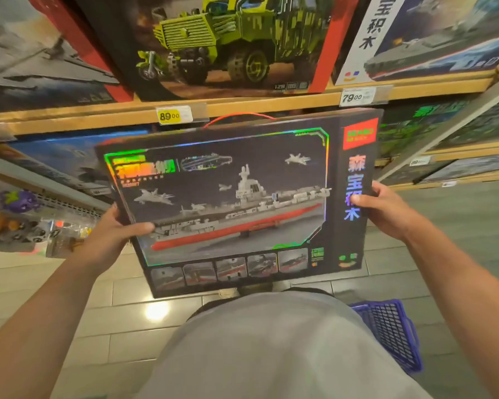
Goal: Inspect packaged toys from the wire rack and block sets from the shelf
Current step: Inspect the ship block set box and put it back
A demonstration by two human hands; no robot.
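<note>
A large dark block-set box (236, 203) with an aircraft carrier picture and a red carry handle on top is held in front of the shelf, its front facing me and tilted a little. My left hand (116, 228) grips its left edge, thumb lying across the front. My right hand (386, 208) grips its right edge, thumb on the front beside the coloured characters. The wire rack (58, 203) with small packaged toys (18, 223) sits at the left, beyond my left hand.
Wooden shelves (242, 103) carry more block sets: a green truck box (222, 41), ship boxes at either side, with price tags 89.00 (170, 115) and 79.00 (355, 97). A blue shopping basket (392, 332) stands on the tiled floor at my lower right.
</note>
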